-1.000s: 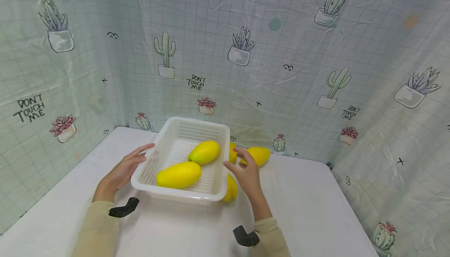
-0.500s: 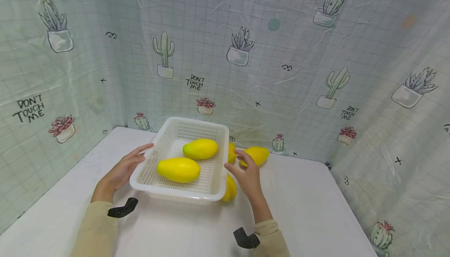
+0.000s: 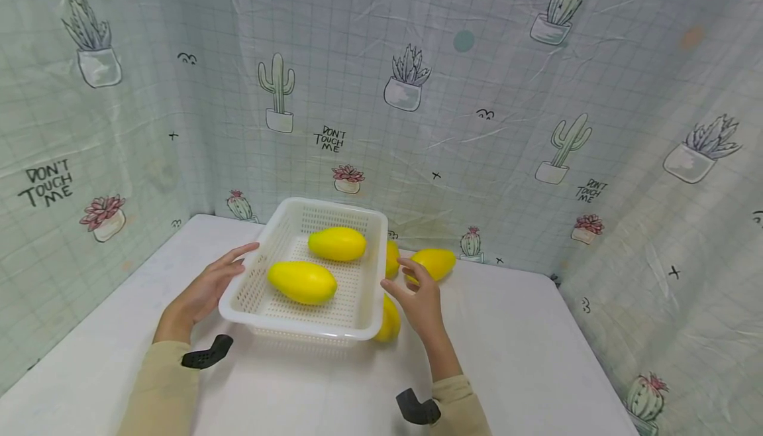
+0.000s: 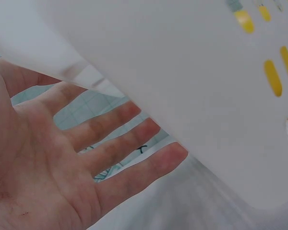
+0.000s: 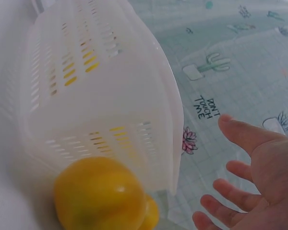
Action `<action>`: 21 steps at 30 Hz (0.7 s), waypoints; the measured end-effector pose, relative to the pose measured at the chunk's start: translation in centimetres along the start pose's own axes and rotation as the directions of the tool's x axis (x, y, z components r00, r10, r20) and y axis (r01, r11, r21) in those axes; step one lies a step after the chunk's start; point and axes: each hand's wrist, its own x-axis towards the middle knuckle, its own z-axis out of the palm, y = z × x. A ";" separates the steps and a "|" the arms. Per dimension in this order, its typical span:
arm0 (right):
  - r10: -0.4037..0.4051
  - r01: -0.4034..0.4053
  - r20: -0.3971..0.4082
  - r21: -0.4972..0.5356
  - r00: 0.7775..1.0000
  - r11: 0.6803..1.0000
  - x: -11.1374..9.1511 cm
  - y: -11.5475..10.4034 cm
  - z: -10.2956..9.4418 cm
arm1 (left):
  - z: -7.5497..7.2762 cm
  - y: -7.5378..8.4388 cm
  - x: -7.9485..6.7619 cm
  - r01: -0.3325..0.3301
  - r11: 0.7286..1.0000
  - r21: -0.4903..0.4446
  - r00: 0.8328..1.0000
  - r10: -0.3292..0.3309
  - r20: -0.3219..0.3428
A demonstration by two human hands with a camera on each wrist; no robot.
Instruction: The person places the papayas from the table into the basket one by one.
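Note:
A white perforated plastic basket (image 3: 238,307) holds two oblong yellow fruits shaped like mangoes, the rear fruit (image 3: 337,244) lying behind the front fruit (image 3: 303,282). My left hand (image 3: 208,290) is at the basket's left side with its fingers extended. In the left wrist view, fingertips (image 4: 170,155) meet the basket's edge, while the rim hides others. On the opposite side my right hand (image 3: 422,297) hovers beside the rim, fingers loosely bent and nothing in them. The right wrist view shows a gap between that hand (image 5: 254,177) and the basket wall (image 5: 86,115).
Along the basket's right side are more yellow fruits: one at the front (image 3: 389,322), one partly hidden behind the rim (image 3: 392,259), and one behind my right hand (image 3: 435,264). A cactus-print curtain (image 3: 477,158) surrounds the white table (image 3: 501,356) at the back and sides.
Inside the basket, both fruits have shifted toward its far side and turned; the rear one has also moved left. My hands and the basket stay nearly in place.

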 end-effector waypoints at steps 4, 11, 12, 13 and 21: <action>0.006 -0.006 0.008 0.004 1.000 1.000 -0.1 0.3 -0.1 | 0.0 0.0 0.0 0.006 1.000 0.006 1.000 -0.006 -0.010; 0.036 -0.035 0.009 -0.020 0.999 0.999 -0.3 0.9 0.0 | 0.1 0.0 0.0 0.009 1.000 0.012 1.000 -0.008 -0.015; 0.043 -0.043 0.008 -0.023 0.999 0.999 -0.3 0.9 0.0 | 0.1 0.0 0.0 0.008 1.000 0.012 1.000 -0.008 -0.016; 0.051 -0.050 0.005 -0.026 0.999 0.998 -0.3 0.8 0.0 | 0.1 0.0 0.0 0.008 1.000 0.013 1.000 -0.008 -0.017; 0.075 -0.075 -0.004 -0.042 0.997 0.996 -0.4 1.0 -0.1 | 0.1 0.0 0.0 -0.005 1.000 0.008 1.000 0.005 -0.001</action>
